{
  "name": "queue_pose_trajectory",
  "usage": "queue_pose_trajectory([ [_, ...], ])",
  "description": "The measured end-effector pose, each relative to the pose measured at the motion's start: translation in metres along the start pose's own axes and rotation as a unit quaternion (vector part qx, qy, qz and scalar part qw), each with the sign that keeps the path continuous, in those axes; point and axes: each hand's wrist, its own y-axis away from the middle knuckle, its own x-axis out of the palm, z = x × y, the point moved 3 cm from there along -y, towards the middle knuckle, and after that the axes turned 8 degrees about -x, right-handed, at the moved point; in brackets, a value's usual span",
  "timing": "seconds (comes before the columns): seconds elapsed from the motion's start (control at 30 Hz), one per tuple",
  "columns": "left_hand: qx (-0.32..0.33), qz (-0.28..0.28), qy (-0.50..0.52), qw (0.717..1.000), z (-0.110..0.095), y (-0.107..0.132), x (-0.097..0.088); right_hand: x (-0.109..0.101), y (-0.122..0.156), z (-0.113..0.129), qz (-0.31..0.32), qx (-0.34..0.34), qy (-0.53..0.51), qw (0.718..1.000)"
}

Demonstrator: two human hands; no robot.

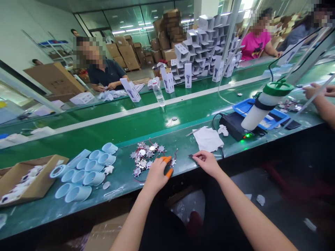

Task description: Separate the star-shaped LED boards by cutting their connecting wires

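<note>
**Working the line: I am pinching a small dark strip (191,156) in my right hand (206,163) beside a heap of spiked metal discs (144,157) on a green bench (34,218).**

My left arm is reaching forward over the bench edge, my left hand (157,176) curled at the heap's lower right side, with orange pieces (169,173) at its fingers, either finger covers or tool grips, and whether it is gripping anything I cannot tell. My right forearm is angling in from the lower right, wrist bent, fingertips closing on the strip. Red wires (150,141) are threading through the heap, pale blue plastic sleeves (83,166) are sitting to its left, and a white cloth (208,139) is lying just above my right hand.
</note>
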Motion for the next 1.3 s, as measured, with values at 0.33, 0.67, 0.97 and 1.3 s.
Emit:
queue_pose_trajectory([
  [0.33, -0.003, 0.102, -0.032, 0.994, -0.018, -0.022, -0.003, 0.001, 0.002, 0.005, 0.005, 0.000, 0.028, 1.000],
  [0.67, 0.002, 0.082, -0.059, 0.995, -0.015, -0.018, 0.003, 0.054, 0.019, 0.042, 0.072, 0.160, -0.111, 0.978],
  [0.97, 0.000, 0.087, -0.026, 0.996, -0.011, -0.018, 0.002, 0.070, 0.007, 0.037, 0.091, 0.185, -0.082, 0.975],
  [1.3, -0.003, 0.102, 0.024, 0.994, -0.011, -0.017, 0.000, 0.062, 0.003, 0.043, 0.072, -0.019, 0.195, 0.978],
])
